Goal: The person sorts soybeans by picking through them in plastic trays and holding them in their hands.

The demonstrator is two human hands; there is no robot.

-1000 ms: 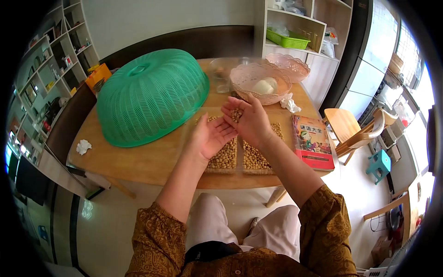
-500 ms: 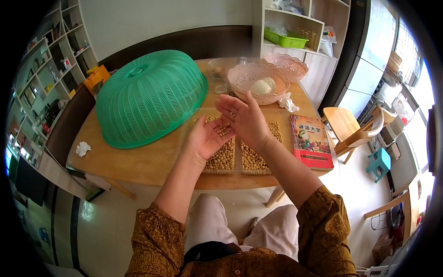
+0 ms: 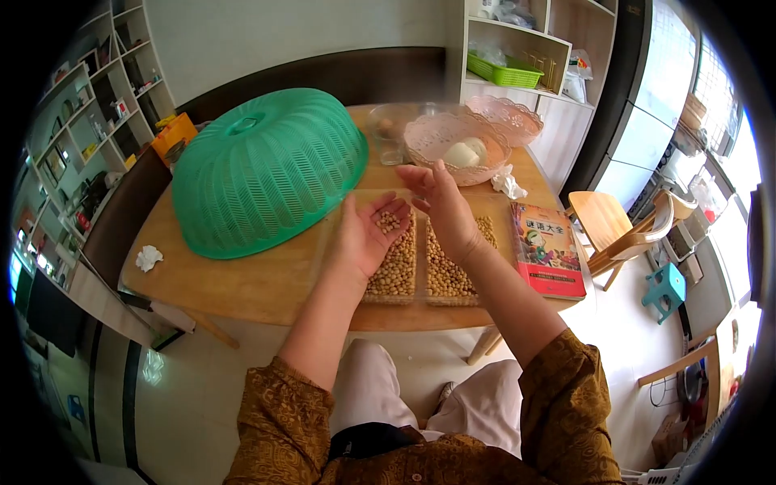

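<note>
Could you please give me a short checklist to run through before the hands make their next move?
1. Left hand palm up, supporting its beans: ok, a small cluster lies on the open palm.
2. Right hand free of beans: cannot tell, its palm is mostly turned away.
3. Tray below the hands: ok, beans lie on both sides of its divider.
4. Green mesh cover off the tray's beans: ok, it sits to their left.
5. Red book not touching the tray: cannot tell, their edges are very close.
6. Crumpled paper by the pink bowl away from the beans: ok.
</note>
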